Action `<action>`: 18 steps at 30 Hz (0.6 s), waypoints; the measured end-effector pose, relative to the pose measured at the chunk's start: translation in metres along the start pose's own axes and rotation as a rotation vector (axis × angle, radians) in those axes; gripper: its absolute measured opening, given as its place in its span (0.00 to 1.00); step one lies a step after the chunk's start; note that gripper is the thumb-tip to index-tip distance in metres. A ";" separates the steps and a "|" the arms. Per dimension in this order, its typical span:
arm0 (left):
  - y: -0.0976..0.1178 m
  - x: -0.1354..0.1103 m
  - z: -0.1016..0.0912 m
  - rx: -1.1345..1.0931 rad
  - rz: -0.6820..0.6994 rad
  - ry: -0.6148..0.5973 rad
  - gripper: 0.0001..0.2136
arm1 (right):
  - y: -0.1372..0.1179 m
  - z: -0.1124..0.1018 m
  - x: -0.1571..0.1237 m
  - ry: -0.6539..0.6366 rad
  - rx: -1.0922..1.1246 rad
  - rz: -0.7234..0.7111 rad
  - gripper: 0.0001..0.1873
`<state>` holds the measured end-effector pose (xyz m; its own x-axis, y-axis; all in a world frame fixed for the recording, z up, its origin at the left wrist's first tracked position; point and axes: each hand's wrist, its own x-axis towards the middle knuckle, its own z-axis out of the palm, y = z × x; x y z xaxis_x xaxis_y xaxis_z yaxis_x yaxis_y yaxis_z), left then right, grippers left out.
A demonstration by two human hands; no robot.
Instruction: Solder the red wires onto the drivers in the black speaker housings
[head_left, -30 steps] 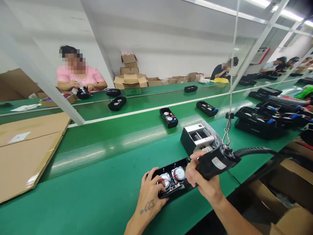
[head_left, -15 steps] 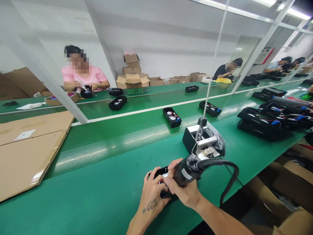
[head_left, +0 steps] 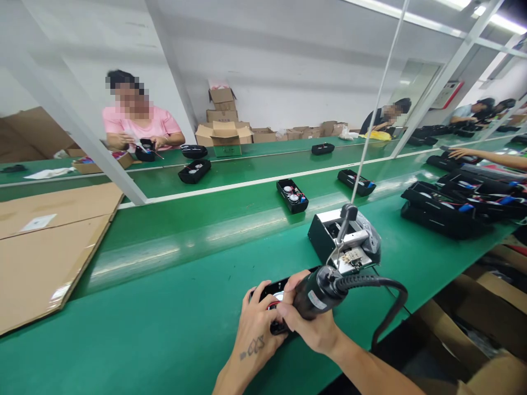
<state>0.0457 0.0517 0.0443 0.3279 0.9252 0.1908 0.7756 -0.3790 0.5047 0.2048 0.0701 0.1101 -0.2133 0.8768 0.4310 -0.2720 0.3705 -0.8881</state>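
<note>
My right hand (head_left: pixel 316 328) is wrapped round a black corded electric screwdriver (head_left: pixel 319 293), which hangs on a cord and tilts down to the left. Its tip is hidden behind my fingers. Under both hands a black speaker housing (head_left: pixel 267 289) lies on the green bench, with a pale round part and a red wire showing inside. My left hand (head_left: pixel 256 325) grips that housing with bent fingers, its fingertips close to the right hand's. Just beyond the screwdriver stands a black and silver box-like machine (head_left: pixel 321 235), its top partly open.
Open speaker housings (head_left: pixel 292 196) with wires lie along the green conveyor (head_left: pixel 230 211). Stacked housings (head_left: pixel 442 219) stand at right, where another person's arm (head_left: pixel 494 156) reaches in. Flat cardboard (head_left: pixel 78 241) lies at left, and open cartons (head_left: pixel 486 296) stand below the bench at right.
The screwdriver and my right hand have shifted slightly right and down. Another person's arm has come in at the right edge above the stacked housings. My left hand stays in place.
</note>
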 end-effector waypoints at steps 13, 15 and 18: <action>-0.032 -0.007 0.029 0.096 0.150 0.063 0.22 | -0.008 -0.008 -0.003 -0.104 -0.334 -0.141 0.14; -0.040 -0.008 0.033 0.107 0.169 0.050 0.20 | -0.008 -0.008 -0.005 -0.104 -0.378 -0.170 0.14; -0.042 -0.007 0.032 0.104 0.163 0.047 0.16 | -0.007 -0.007 -0.008 -0.096 -0.407 -0.165 0.14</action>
<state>0.0278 0.0602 -0.0056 0.4304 0.8503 0.3029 0.7666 -0.5215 0.3746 0.2152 0.0633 0.1117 -0.2889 0.7705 0.5682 0.0773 0.6104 -0.7884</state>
